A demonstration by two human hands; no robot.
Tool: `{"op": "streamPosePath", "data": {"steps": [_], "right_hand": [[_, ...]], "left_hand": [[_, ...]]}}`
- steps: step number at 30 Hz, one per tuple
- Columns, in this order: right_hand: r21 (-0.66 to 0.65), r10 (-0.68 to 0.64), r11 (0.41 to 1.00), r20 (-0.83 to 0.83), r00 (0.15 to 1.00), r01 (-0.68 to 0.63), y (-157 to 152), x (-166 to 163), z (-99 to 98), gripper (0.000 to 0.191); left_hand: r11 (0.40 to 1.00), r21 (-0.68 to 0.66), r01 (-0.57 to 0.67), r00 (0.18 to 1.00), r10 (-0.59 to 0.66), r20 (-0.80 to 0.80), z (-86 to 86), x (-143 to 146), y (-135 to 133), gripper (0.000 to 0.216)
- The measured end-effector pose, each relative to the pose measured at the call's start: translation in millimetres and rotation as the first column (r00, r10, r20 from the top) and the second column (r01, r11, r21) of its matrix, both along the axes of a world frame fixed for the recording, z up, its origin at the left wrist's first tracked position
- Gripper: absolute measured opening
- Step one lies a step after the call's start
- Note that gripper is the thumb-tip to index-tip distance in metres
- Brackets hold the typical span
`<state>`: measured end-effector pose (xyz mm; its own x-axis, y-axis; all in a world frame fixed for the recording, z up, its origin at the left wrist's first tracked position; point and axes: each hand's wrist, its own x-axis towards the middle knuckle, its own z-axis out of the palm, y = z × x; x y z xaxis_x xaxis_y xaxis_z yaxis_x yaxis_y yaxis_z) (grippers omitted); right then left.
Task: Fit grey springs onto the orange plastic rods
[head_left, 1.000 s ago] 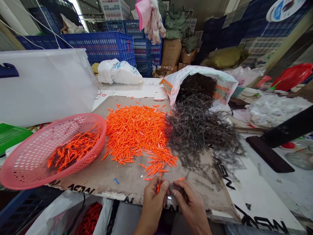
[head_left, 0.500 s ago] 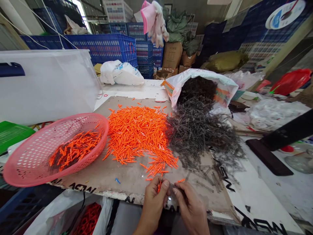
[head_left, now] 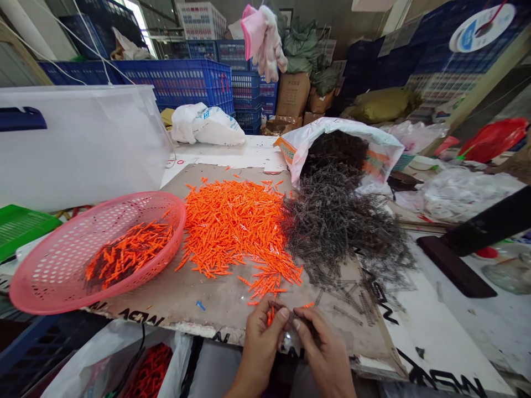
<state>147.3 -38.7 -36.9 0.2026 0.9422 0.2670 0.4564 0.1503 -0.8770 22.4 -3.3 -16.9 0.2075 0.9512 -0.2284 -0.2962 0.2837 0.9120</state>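
Near the front edge of the table, my left hand is closed around small orange plastic pieces, partly hidden by the fingers. Close beside it, my right hand pinches what looks like a thin dark spring, mostly covered by the fingertips. The fingertips of both hands almost meet. Just beyond them spreads a heap of orange pointed pieces. To its right lies a tangled heap of dark metal springs, spilling from a white bag. Several loose springs lie by my right hand.
A pink perforated basket at left holds orange pieces with dark springs among them. Behind it stands a translucent bin. A black stand is at right. Below the table edge, a white bag contains red-orange pieces. Blue crates stand behind.
Both hands stay in nearly the same place, with only slight finger movement; the spring between them shows less now. The view has shifted very slightly.
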Motion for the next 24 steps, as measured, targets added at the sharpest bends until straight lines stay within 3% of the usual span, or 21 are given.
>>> {"op": "streamPosePath", "data": {"steps": [4, 9, 17, 24], "right_hand": [[0.030, -0.025, 0.999, -0.014, 1.000, 0.026, 1, -1, 0.2, 0.023], [-0.091, -0.066, 0.994, 0.002, 0.998, 0.066, 2, 2, -3.8, 0.033], [-0.077, 0.115, 0.991, 0.141, 0.983, -0.105, 2, 11, 9.0, 0.028], [0.110, -0.026, 0.994, 0.219, 0.975, 0.002, 2, 6, 2.8, 0.019]], "left_hand": [[1.000, -0.011, -0.010, 1.000, 0.010, 0.007, 2.4, 0, 0, 0.031], [0.999, -0.022, -0.031, 1.000, 0.031, 0.007, -1.8, 0, 1, 0.032], [0.999, 0.018, -0.026, 0.999, 0.026, 0.026, -9.5, -1, -1, 0.025], [1.000, -0.003, -0.010, 1.000, 0.010, 0.008, -4.7, 0, -1, 0.024]]}}
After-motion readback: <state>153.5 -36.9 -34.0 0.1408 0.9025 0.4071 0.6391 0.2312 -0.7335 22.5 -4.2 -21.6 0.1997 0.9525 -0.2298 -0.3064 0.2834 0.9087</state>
